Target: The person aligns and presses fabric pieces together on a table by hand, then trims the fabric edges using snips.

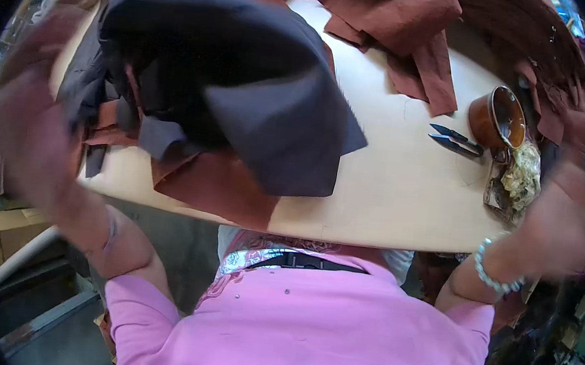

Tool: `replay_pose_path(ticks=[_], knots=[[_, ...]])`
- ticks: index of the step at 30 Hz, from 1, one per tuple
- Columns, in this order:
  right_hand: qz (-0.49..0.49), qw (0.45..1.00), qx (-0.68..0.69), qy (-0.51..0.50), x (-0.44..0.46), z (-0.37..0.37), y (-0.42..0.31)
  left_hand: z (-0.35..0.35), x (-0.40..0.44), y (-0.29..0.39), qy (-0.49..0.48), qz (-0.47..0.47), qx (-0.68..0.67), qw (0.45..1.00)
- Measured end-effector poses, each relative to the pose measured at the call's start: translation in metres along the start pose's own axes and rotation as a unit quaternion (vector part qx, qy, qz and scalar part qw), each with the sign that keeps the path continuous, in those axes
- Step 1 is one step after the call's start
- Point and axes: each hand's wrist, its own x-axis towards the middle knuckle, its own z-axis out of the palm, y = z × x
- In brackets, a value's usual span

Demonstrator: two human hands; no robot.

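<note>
My left hand (34,103) is raised at the left edge of the table, smeared by motion, beside a heap of dark navy cloth (272,108). Its fingers cannot be made out. On the other side, my right hand (567,210) is also blurred, near a crumpled pale wad (524,173) and the rust-brown cloth at the right. Whether either hand holds anything is hidden by the blur. The navy cloth is bunched up, one corner spreading toward the table's middle. Under it lies a rust-brown piece (216,188) at the front edge.
Black thread snips (456,140) lie beside a brown cup (483,121) on the pale table (386,186). More rust-brown cloth (398,14) is piled at the back, with a large bundle (533,30) at right. A cardboard box (8,240) stands below left.
</note>
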Motion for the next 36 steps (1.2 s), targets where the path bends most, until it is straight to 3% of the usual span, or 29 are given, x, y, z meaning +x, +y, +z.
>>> replay_pose_path(ticks=[2,4,7,11,31,36], knots=[[-0.07,0.994,0.061,-0.064,0.003,-0.002,-0.031,-0.015,0.002,0.034,0.04,0.137,-0.038,0.989],[-0.096,0.984,0.096,-0.119,0.001,0.001,-0.05,-0.017,-0.001,0.062,-0.034,0.238,-0.096,0.966],[-0.102,0.975,0.116,-0.158,-0.002,0.008,-0.065,-0.005,-0.006,0.094,-0.136,0.302,-0.148,0.932],[-0.1,0.972,0.126,-0.17,-0.002,0.013,-0.07,0.007,-0.008,0.103,-0.173,0.307,-0.155,0.923],[-0.123,0.974,0.114,-0.15,0.004,0.009,-0.061,0.011,-0.007,0.098,-0.159,0.32,-0.088,0.93],[-0.071,0.985,0.082,-0.13,0.023,0.015,-0.047,0.007,-0.009,0.103,-0.151,0.328,-0.077,0.929]])
